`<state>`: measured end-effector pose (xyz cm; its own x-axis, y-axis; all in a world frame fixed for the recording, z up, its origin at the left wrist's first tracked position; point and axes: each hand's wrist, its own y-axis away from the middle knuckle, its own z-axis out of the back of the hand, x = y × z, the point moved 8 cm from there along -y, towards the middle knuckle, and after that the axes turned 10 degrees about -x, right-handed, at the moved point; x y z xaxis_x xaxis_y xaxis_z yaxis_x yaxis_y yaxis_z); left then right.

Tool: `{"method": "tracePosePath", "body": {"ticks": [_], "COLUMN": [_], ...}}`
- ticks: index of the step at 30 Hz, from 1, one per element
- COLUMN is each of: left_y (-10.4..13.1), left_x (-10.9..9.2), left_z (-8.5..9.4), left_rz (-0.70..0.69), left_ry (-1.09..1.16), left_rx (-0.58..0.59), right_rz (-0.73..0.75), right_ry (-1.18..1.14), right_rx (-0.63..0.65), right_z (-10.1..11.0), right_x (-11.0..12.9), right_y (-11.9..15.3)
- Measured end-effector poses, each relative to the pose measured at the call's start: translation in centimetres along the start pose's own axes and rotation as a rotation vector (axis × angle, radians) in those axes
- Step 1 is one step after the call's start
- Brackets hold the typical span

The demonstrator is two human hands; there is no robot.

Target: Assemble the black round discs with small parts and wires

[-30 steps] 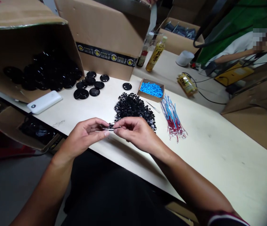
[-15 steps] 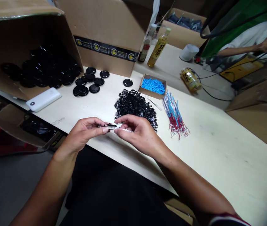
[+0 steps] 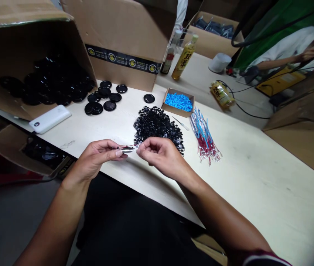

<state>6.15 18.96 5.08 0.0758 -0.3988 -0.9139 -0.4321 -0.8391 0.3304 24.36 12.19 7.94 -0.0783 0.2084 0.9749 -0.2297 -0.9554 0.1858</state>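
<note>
My left hand (image 3: 103,153) is closed on a black round disc (image 3: 126,149), seen edge-on, gripped between thumb and fingers. Just right of the disc, my right hand (image 3: 157,153) pinches the end of a thin reddish wire (image 3: 130,145); its fingertips partly hide what they hold. Behind my right hand lies a heap of small black round parts (image 3: 158,125). Several black discs (image 3: 109,106) like the held one rest farther back to the left. A bundle of red, blue and white wires (image 3: 204,136) lies right of the heap.
A small carton of blue pieces (image 3: 178,102) stands behind the heap, near a thin pointed tool (image 3: 180,123). At left are a white power bank (image 3: 51,119) and a big carton (image 3: 83,70) of black discs. Bottles (image 3: 184,58) stand at the back; a co-worker's arm (image 3: 279,61) shows at far right.
My right hand has drawn slightly away from the disc, and its fingers have curled into a tighter pinch. My left hand keeps the disc, having shifted slightly left.
</note>
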Motion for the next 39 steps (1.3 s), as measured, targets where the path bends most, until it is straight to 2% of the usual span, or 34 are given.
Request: {"method": "tracePosePath", "body": {"ticks": [15,24,39], "left_y": [0.1,-0.1,-0.3], "left_x": [0.3,0.6,1.7], "left_z": [-0.4,-0.4,0.2], "left_rz": [0.025,0.039,0.067], "left_ry": [0.051,0.097,0.153], "left_rx": [0.111,0.189,0.227], "right_rz": [-0.159,-0.272,-0.233], "right_ry": [-0.063,-0.251,-0.249], "right_rx": [0.073,0.147,0.116], "right_z": [-0.7,-1.4,-1.6], "right_x": [-1.3,-2.0,-1.7], "right_y": [0.0,-0.3,0.0]}}
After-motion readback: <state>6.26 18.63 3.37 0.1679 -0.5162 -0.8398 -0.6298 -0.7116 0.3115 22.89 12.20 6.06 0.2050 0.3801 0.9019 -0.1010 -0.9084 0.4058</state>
